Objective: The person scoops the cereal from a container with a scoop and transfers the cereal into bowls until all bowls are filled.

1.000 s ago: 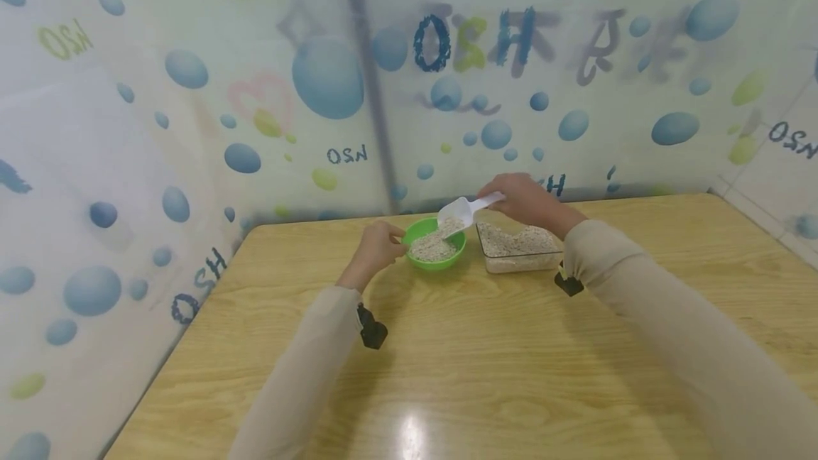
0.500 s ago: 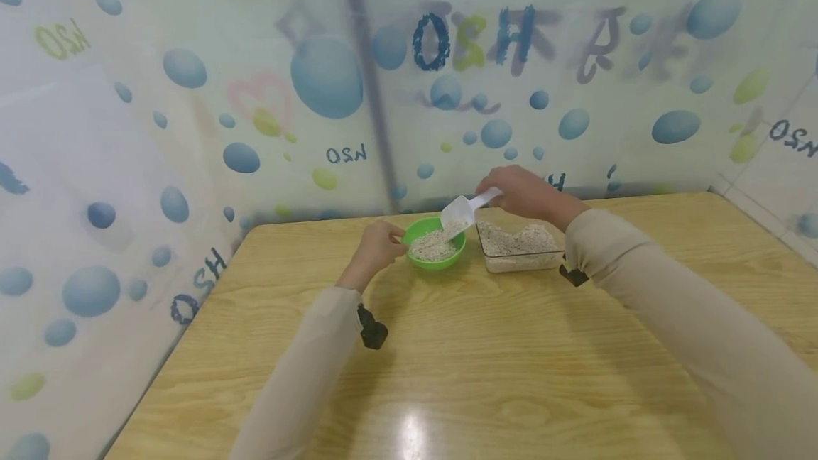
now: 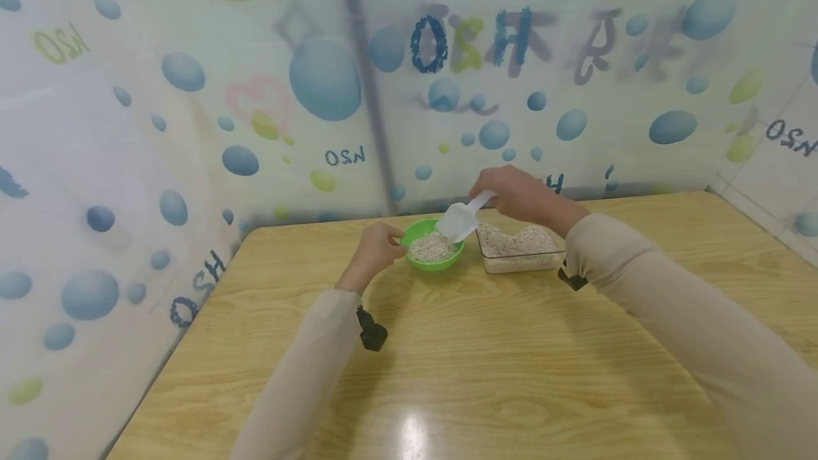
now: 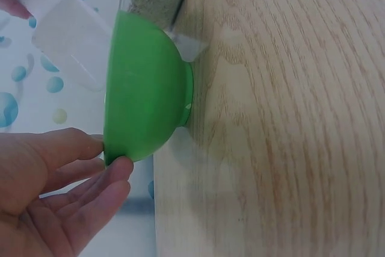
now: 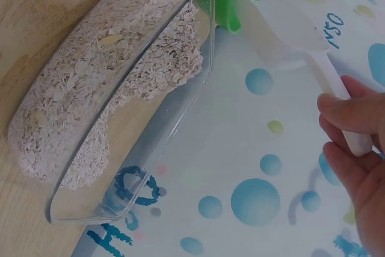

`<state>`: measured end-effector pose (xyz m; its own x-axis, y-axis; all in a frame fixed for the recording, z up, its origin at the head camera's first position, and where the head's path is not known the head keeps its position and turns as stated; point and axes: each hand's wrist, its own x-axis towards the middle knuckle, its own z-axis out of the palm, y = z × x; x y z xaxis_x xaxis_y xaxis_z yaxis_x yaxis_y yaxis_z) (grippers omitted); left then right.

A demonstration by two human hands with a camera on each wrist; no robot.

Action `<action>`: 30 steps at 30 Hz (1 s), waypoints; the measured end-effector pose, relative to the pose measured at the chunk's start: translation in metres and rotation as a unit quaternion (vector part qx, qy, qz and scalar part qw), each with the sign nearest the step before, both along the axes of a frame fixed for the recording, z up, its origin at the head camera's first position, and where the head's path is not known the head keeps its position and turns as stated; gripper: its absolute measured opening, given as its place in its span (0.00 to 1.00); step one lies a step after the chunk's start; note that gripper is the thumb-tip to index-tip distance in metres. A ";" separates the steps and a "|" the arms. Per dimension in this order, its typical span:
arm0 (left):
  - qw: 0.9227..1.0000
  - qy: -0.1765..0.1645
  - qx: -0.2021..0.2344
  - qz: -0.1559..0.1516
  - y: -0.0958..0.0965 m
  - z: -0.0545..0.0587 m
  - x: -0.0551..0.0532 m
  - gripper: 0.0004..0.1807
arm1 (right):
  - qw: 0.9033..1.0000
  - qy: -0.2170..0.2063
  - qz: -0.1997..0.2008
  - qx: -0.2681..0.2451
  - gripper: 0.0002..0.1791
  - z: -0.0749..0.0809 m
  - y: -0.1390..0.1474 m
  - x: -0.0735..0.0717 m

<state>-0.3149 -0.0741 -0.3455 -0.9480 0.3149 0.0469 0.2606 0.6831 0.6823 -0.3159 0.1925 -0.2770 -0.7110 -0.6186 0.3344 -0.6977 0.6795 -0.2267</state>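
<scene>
White plastic scoop [image 3: 456, 222]: handle pinched by right hand [image 3: 514, 194], pan tilted over round green bowl [image 4: 144, 88]. Left hand [image 3: 375, 250] pinches the bowl's rim. Bowl upright on wood-grain table [image 3: 447, 346], pale dry flakes [image 3: 431, 247] inside. Just right of it, clear rectangular box [image 3: 524, 263], part-filled with similar flakes. Judged step: tipping out; next move likely calls for lifting the scoop clear, bowl steady. Count: one scoop, one bowl, one box, two hands
</scene>
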 end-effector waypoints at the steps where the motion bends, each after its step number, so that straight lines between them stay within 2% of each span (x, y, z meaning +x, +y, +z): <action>1: 1.000 0.002 -0.001 0.000 0.000 0.000 0.000 0.19 | 1.000 0.005 0.001 -0.004 0.13 0.000 0.000 0.000; 8: 0.999 0.003 -0.031 0.009 0.001 0.007 0.000 0.18 | 0.999 0.036 -0.003 -0.019 0.13 0.005 0.014 0.004; 13: 0.998 0.013 -0.047 0.025 0.004 0.014 0.003 0.17 | 0.999 0.023 -0.045 -0.020 0.14 0.015 0.035 0.009; 16: 0.999 0.025 -0.043 0.018 0.009 0.018 0.007 0.17 | 0.997 0.014 -0.072 -0.014 0.15 0.017 0.050 0.012; 20: 0.999 0.038 -0.031 0.003 0.023 0.021 0.012 0.15 | 0.995 0.005 -0.101 -0.006 0.16 0.016 0.067 0.015; 25: 0.999 0.026 -0.014 -0.014 0.047 0.025 0.016 0.13 | 0.992 -0.029 -0.121 -0.002 0.15 0.012 0.080 0.018; 30: 0.999 0.019 -0.018 -0.028 0.071 0.021 0.018 0.12 | 0.990 -0.054 -0.131 -0.002 0.15 0.007 0.087 0.019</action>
<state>-0.2967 -0.0032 -0.3240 -0.9266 0.3693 0.0703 0.3245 0.6911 0.6458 -0.2970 0.2796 -0.2702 -0.8789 -0.4063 0.2500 -0.4688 0.8330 -0.2939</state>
